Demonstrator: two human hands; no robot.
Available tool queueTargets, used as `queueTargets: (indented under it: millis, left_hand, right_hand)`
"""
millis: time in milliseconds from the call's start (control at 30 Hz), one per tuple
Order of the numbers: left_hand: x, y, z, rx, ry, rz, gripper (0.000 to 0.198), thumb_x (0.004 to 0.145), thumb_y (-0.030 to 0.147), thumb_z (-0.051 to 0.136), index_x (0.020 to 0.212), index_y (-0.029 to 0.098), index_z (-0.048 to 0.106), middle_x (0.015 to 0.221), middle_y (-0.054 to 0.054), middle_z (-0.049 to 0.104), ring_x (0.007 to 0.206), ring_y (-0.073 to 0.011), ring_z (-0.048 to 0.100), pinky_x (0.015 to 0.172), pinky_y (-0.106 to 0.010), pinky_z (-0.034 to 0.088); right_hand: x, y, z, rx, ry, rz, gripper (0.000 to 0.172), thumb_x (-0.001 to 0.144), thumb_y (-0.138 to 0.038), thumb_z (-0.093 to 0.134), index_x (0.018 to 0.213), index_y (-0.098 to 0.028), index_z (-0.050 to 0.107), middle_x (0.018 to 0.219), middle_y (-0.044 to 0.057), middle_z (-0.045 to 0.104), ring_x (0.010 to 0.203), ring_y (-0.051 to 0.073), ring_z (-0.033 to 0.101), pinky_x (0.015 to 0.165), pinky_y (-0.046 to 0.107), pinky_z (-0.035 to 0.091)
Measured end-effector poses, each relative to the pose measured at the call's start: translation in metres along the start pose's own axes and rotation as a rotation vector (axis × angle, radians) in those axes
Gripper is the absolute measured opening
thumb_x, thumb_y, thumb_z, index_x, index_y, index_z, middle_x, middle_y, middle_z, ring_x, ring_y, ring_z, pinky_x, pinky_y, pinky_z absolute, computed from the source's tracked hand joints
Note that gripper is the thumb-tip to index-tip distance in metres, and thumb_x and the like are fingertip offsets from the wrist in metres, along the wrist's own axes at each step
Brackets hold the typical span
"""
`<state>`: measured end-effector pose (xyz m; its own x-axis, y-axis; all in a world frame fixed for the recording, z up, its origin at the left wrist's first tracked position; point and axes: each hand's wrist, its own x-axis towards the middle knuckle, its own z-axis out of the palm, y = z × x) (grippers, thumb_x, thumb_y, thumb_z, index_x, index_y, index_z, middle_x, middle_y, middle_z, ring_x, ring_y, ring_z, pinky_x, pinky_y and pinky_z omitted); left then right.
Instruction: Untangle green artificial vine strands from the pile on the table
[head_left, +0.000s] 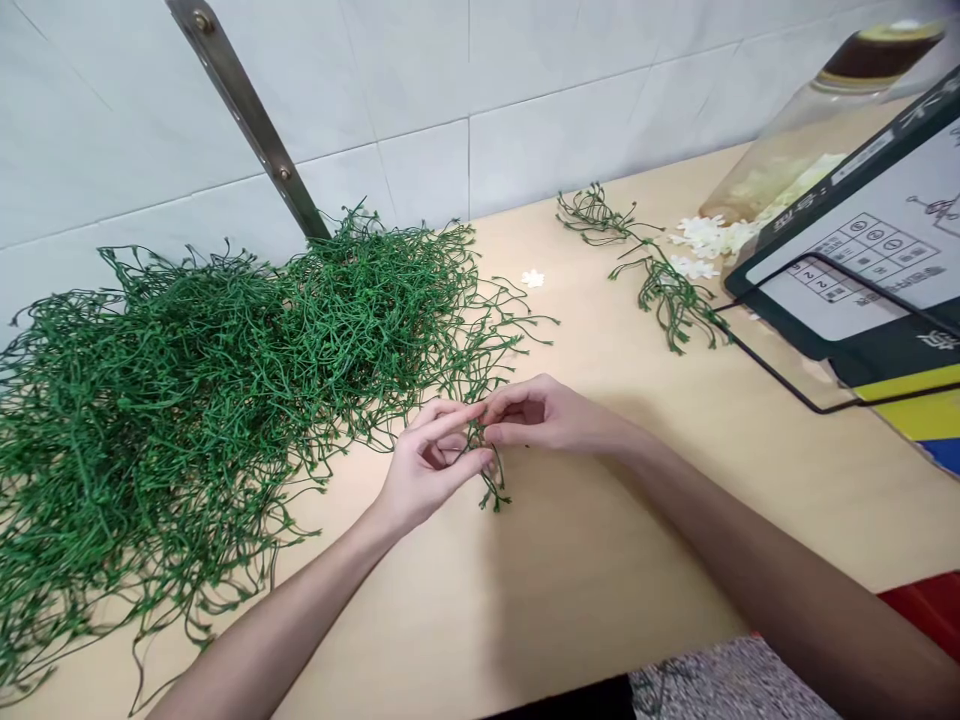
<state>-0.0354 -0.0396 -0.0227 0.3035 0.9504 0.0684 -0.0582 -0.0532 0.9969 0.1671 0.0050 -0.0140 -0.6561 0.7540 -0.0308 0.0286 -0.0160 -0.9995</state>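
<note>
Both my hands meet over the middle of the table, fingertips close together around a small green artificial plant stem (493,492). My left hand (429,462) pinches it between thumb and fingers, and its thin branches hang down below the thumb. From the right, my right hand (541,415) closes its thumb and fingertips on the upper part of the same stem; the exact grip point is partly hidden. Just left of the hands spreads a large tangled pile of green plastic stems (247,370).
One white flower (533,278) lies beyond my hands. Farther right are a separate green sprig (645,265), more white flowers (709,240), a tipped clear container (795,140) and a printed board (870,240) with a black wire stand (772,375). A metal bracket (251,120) leans along the tiled wall.
</note>
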Motion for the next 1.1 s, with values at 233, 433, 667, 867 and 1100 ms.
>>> queueTargets:
  millis: [233,433,667,867,1100]
  left_hand:
    - [-0.002,-0.004,0.001,0.124,-0.008,0.073,0.049,0.077,0.019,0.075,0.123,0.034,0.067,0.11,-0.004,0.051,0.052,0.0008,0.032,0.047,-0.018,0.04]
    - [-0.004,-0.005,0.003,0.178,0.016,0.088,0.048,0.081,0.02,0.072,0.126,0.033,0.065,0.111,-0.005,0.051,0.054,-0.0004,0.036,0.047,-0.017,0.039]
    - [-0.005,-0.006,0.004,0.188,0.001,0.137,0.045,0.084,0.019,0.068,0.127,0.032,0.065,0.113,-0.007,0.053,0.053,-0.0006,0.04,0.047,-0.017,0.042]
    - [-0.006,-0.006,0.005,0.164,-0.05,0.127,0.043,0.087,0.017,0.062,0.129,0.03,0.064,0.114,-0.007,0.052,0.052,0.0012,0.046,0.049,-0.016,0.045]
    - [-0.005,-0.007,0.003,0.135,-0.073,0.106,0.043,0.088,0.015,0.059,0.129,0.028,0.064,0.115,-0.007,0.05,0.055,0.0004,0.053,0.052,-0.016,0.05]
  right_hand:
    - [-0.001,-0.007,0.005,-0.03,-0.028,0.073,0.026,0.082,-0.038,0.068,0.088,-0.012,0.073,0.081,0.005,0.071,0.07,0.013,0.062,0.067,0.028,0.051]
    - [0.0,-0.008,0.005,-0.101,-0.027,0.078,0.024,0.087,-0.033,0.061,0.093,-0.012,0.07,0.068,0.001,0.061,0.062,0.01,0.054,0.059,0.024,0.046]
    - [-0.002,-0.011,0.007,-0.385,0.039,-0.046,0.023,0.086,-0.025,0.053,0.071,-0.014,0.066,0.057,-0.003,0.049,0.052,0.007,0.035,0.049,0.022,0.03]
    - [-0.001,-0.003,0.009,-0.48,0.145,-0.2,0.02,0.075,-0.017,0.052,0.055,-0.015,0.055,0.047,-0.006,0.038,0.045,0.005,0.03,0.044,0.02,0.025]
    - [0.004,0.003,0.011,-0.428,0.202,-0.26,0.026,0.072,-0.019,0.053,0.05,-0.017,0.041,0.046,-0.007,0.028,0.044,0.004,0.024,0.041,0.019,0.02]
